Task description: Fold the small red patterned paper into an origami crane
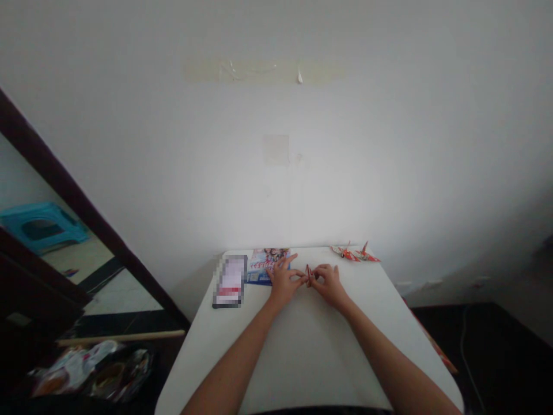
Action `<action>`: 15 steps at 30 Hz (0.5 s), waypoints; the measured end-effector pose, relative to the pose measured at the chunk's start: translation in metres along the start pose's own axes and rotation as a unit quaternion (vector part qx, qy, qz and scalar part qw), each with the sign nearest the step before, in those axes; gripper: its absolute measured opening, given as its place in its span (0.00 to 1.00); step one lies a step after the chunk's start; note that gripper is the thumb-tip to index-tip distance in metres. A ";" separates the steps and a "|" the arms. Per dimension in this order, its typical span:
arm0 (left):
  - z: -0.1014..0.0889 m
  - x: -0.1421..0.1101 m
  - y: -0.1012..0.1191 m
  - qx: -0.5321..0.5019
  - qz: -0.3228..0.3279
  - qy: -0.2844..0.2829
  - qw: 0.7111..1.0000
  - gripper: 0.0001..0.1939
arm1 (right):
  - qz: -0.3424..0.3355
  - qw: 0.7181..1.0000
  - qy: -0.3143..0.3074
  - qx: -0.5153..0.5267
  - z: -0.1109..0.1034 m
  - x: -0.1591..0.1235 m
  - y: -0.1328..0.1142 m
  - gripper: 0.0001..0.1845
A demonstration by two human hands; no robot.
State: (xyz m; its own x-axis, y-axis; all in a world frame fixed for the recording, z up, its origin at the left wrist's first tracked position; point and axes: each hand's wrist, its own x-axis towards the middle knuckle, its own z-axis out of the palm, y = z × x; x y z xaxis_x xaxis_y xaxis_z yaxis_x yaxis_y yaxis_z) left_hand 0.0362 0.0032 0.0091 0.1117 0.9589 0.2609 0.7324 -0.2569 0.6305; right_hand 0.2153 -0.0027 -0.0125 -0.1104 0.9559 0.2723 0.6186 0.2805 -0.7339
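Observation:
Between my two hands stands a small folded piece of red patterned paper, just above the white table. My left hand pinches its left side with thumb and index finger, while the other fingers spread over a colourful printed booklet. On the opposite side, my right hand grips the paper with its fingertips, the remaining fingers curled. The exact folds are too small to make out. Two folded paper cranes, red and pale patterned, sit at the table's back right.
A phone with a blurred screen lies left of the booklet. The white wall rises directly behind the table. At the left are a dark-framed mirror reflecting a blue stool, and a bin holding rubbish on the floor.

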 end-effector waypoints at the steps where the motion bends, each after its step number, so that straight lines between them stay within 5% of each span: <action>1: 0.000 0.000 0.000 0.002 -0.002 0.005 1.000 0.01 | -0.002 1.000 0.000 0.001 0.000 0.000 0.001 0.13; 15: 0.001 0.000 -0.001 -0.003 -0.024 0.000 1.000 0.07 | 0.002 0.999 0.023 0.033 0.000 0.000 0.009 0.12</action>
State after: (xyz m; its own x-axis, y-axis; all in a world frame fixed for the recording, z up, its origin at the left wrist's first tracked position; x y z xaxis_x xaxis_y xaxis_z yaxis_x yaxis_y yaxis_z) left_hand 0.0360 0.0032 0.0081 0.0768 0.9700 0.2308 0.7326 -0.2119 0.6468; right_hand 0.2205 0.0000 -0.0188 -0.0716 0.9526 0.2958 0.5665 0.2830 -0.7740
